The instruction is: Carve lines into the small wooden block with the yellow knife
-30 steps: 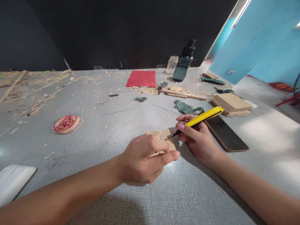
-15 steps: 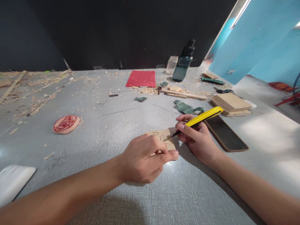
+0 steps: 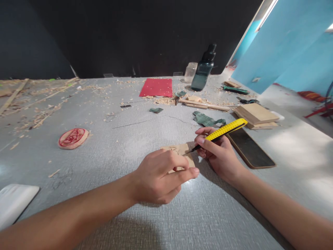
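Grey tabletop [image 3: 125,222] runs back to a black panel [image 3: 145,38], with blue walls [image 3: 283,45] off toward two o'clock. At the middle of the dial lies a small tan piece [image 3: 190,161], flat on the table and marked with curved lines (partly covered by fingers). Reaching over it from eight o'clock, the left hand [image 3: 161,177] is half curled and grips its near part. At three o'clock, the right hand [image 3: 218,152] holds a yellow cutter [image 3: 227,130] like a pen, blade tip at the piece's face; whether it bites in is too small to tell. Just beyond that hand rests a phone [image 3: 251,147]. Crumpled green scraps [image 3: 205,119] and thin sticks [image 3: 205,105] lie toward one o'clock, stacked wooden blocks [image 3: 256,114] at two. Farther out, a dark bottle [image 3: 203,74] stands between twelve and one, a red sheet [image 3: 157,87] lies at eleven, and a round red-marked disc [image 3: 73,138] sits at nine.
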Demonstrator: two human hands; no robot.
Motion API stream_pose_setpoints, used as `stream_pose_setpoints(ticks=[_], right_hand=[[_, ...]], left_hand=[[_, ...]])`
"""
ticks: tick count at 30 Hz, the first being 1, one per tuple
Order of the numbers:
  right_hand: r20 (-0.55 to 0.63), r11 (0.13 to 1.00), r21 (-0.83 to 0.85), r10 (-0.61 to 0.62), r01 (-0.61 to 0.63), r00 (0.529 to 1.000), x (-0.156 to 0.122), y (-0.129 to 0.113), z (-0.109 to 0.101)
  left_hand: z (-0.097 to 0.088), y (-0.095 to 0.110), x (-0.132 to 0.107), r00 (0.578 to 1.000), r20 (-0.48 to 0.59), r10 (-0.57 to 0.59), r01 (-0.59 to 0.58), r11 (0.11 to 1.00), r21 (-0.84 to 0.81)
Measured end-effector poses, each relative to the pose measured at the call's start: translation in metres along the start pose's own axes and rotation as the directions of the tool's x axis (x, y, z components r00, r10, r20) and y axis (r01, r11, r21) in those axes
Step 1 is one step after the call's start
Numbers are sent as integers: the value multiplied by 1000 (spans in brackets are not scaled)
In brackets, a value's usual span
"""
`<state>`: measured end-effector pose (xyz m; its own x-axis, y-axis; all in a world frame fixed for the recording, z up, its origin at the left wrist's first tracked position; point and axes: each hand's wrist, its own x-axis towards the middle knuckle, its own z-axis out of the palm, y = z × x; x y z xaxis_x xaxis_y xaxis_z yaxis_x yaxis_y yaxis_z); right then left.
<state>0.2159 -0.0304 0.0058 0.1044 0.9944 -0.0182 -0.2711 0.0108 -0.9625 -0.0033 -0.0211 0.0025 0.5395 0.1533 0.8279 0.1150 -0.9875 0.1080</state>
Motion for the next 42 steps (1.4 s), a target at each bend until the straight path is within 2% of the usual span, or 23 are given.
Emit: stream_pose_setpoints(ticks=[4,7,12,16,20,35,42], right_hand=[[-7,1000,-22,-2,2,1000,0,-1,1],[-15,1000,-22,-1,1,1000,0,-1,1],[1,1000,0,-3,3,1000,0,1,0],[9,1000,10,-2,2,1000,0,2,-1],[6,1000,2,-4,4,1000,0,2,-1],[0,1000,-6,-7,7,1000,0,0,0],[0,1000,-10,-4,4,1000,0,0,0]], left_hand=[[1,1,-2,999,-17,-28,28,1000,6],[2,1,-5,991,-49,-123,122,992,-34],[2,-4,-5,925,-96,-369,349,921,-174],[2,-9,-4,877,-91,-472,442,866,-235],[2,-10,-4,864,-65,-498,474,851,-226],[2,-11,-2,886,-33,-462,438,859,-265],[3,-11,-2,867,-36,-498,468,836,-286]])
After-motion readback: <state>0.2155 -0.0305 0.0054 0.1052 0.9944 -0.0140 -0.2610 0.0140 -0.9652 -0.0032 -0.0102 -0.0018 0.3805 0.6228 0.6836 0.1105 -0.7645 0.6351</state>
